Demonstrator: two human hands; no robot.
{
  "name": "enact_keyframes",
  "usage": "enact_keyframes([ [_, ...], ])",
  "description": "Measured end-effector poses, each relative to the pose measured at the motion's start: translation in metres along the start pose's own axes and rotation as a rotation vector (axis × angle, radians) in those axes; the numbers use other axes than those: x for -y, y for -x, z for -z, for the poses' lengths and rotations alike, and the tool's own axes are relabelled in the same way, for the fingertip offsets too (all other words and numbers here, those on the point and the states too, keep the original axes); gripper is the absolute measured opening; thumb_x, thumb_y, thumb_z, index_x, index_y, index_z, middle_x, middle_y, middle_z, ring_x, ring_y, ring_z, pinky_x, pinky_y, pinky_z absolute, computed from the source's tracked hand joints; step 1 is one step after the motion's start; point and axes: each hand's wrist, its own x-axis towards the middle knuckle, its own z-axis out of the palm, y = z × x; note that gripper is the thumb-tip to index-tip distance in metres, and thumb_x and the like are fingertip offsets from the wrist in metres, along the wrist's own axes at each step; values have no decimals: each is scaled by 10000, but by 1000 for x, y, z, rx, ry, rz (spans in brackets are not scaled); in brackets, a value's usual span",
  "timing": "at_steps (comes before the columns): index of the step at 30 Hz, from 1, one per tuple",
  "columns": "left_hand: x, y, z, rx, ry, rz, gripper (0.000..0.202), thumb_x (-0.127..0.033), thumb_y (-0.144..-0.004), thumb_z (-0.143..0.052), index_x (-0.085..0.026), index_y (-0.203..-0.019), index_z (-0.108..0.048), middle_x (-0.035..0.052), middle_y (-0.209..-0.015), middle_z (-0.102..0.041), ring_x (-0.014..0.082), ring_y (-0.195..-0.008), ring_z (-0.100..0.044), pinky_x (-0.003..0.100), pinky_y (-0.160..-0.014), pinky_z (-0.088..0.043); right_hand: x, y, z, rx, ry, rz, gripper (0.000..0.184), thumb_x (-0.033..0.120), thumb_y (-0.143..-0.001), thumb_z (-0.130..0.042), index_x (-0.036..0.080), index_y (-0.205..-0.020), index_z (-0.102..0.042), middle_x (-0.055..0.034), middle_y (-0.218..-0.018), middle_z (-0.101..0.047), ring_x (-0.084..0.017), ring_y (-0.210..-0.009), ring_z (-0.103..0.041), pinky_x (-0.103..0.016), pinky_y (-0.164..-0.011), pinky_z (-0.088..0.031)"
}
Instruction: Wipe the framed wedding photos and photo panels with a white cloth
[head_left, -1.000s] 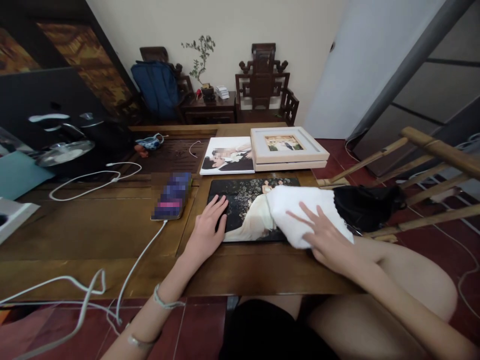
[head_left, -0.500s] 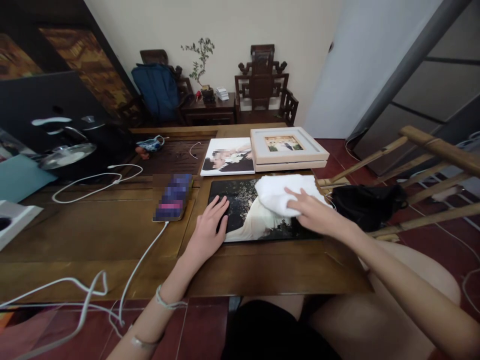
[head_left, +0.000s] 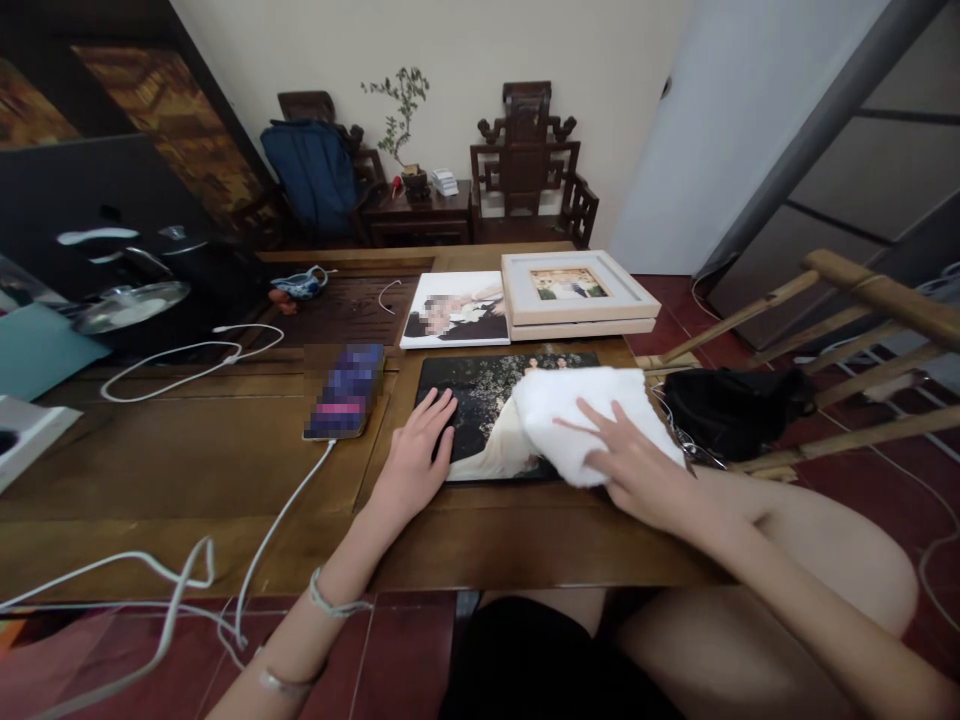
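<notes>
My left hand point(head_left: 422, 447) lies flat on the left edge of a dark-framed wedding photo point(head_left: 469, 410), its fingers outstretched and holding nothing. Fingers spread, my right hand point(head_left: 630, 460) rests palm down on a folded white cloth point(head_left: 562, 405), pressing it against the photo's right half. The cloth hides much of that half, and one corner hangs past the near edge. Two small figures and part of a pale gown show in the uncovered picture.
Behind the photo lie a white-edged photo panel point(head_left: 457, 310) and stacked pale wooden frames point(head_left: 585, 320). A charging phone point(head_left: 346, 392) sits to the left, with white cables point(head_left: 262, 530) nearby. A bamboo chair point(head_left: 877, 295) holding a black bag point(head_left: 735, 410) stands at the right.
My right hand and the white cloth have moved toward me and slightly right, uncovering the photo's upper part. The right fingers have spread wider. My left hand has stayed put.
</notes>
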Motion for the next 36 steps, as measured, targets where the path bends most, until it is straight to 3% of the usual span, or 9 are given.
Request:
enact_keyframes([
  [4, -2, 0, 1, 10, -15, 5, 421, -206, -918, -386, -202, -1334, -450, 93, -1436, -445, 238, -1380, -312, 551, -1047, -337, 42, 39, 3, 10, -39, 56, 411, -52, -577, -397, 193, -787, -652, -4, -1496, -327, -344, -1406, -115, -680, -1077, -165],
  [7, -2, 0, 1, 17, -29, 0, 424, -205, -917, -385, -193, -1337, -446, 94, -1438, -442, 240, -1379, -314, 549, -1048, -338, 49, 43, 8, 56, -66, 82, 437, -51, -561, -396, 205, -814, -644, 13, -1487, -343, -343, -1399, -151, -669, -1075, -200],
  [10, -1, -1, 1, 15, -44, -12, 424, -205, -916, -387, -185, -1335, -447, 98, -1434, -447, 243, -1378, -315, 553, -1044, -343, 27, 21, 12, 62, -58, 30, 506, -66, -563, -380, 206, -902, -640, -41, -1444, -420, -310, -1386, -225, -592, -1092, -248],
  [13, 0, -1, 1, 12, -36, -25, 423, -205, -915, -392, -193, -1333, -450, 98, -1428, -455, 246, -1374, -322, 560, -1033, -354, -14, -17, 18, 17, -43, -39, 531, -59, -592, -364, 154, -1008, -616, -141, -1329, -531, -295, -1346, -331, -545, -1077, -286],
  [17, -1, -1, 3, 18, -20, -21, 419, -208, -918, -391, -202, -1334, -448, 93, -1426, -459, 244, -1373, -324, 571, -1032, -347, -59, -64, 28, -10, -18, -103, 457, -20, -627, -367, 150, -972, -613, -128, -1046, -672, -303, -1062, -597, -449, -879, -460],
  [20, -1, -1, 3, 20, -24, -16, 422, -205, -921, -388, -192, -1339, -441, 93, -1431, -452, 236, -1377, -316, 559, -1042, -342, -67, -74, 27, -22, -3, -121, 474, -21, -640, -361, 149, -1004, -612, -130, -1033, -673, -307, -1049, -596, -428, -847, -468],
  [24, -1, -1, 2, 23, -38, -12, 426, -200, -923, -379, -196, -1345, -434, 92, -1440, -440, 231, -1383, -306, 539, -1045, -348, -43, -42, 11, -12, 37, -117, 534, -54, -623, -374, 142, -1058, -613, -151, -1314, -537, -338, -1331, -338, -578, -1041, -301],
  [31, -4, -1, 1, 24, -62, 2, 424, -202, -923, -370, -195, -1342, -435, 86, -1448, -430, 232, -1383, -306, 522, -1041, -360, 36, 44, -2, -45, -51, 33, 403, -73, -557, -374, 171, -749, -631, -29, -1489, -346, -325, -1414, -79, -674, -1089, -119],
  [36, -8, -2, 3, 56, -81, 38, 419, -195, -923, -368, -195, -1336, -438, 83, -1453, -422, 242, -1385, -300, 568, -1018, -364, 53, 35, 7, 58, -99, 64, 442, -65, -550, -389, 184, -809, -648, -14, -1477, -366, -339, -1403, -122, -687, -1070, -156],
])
